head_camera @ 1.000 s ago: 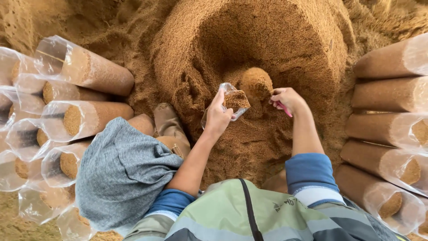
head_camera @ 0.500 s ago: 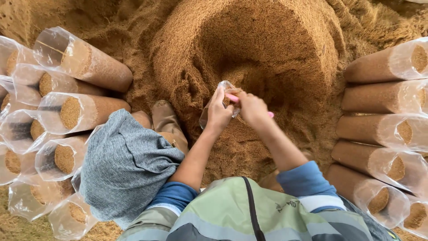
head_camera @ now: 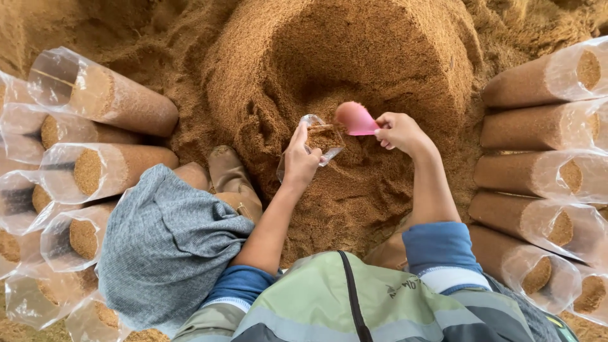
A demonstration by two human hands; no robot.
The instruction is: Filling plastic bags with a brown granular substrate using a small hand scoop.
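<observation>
My left hand (head_camera: 300, 158) grips the mouth of a clear plastic bag (head_camera: 315, 143) partly filled with brown sawdust, held over a big sawdust heap (head_camera: 354, 69). My right hand (head_camera: 398, 131) holds a pink scoop (head_camera: 354, 118) just right of the bag's opening, its bowl turned toward the bag. Both forearms are bare, with blue sleeves pushed up at the elbows.
Filled clear bags of packed sawdust lie stacked on the left (head_camera: 101, 171) and on the right (head_camera: 544, 120). A grey cloth (head_camera: 164, 247) covers my left knee. A sawdust-coated boot (head_camera: 231, 180) rests at the foot of the heap.
My right hand moved onto the bag's mouth, then drew back to the right, and the pink scoop is in view. The left hand kept hold of the bag.
</observation>
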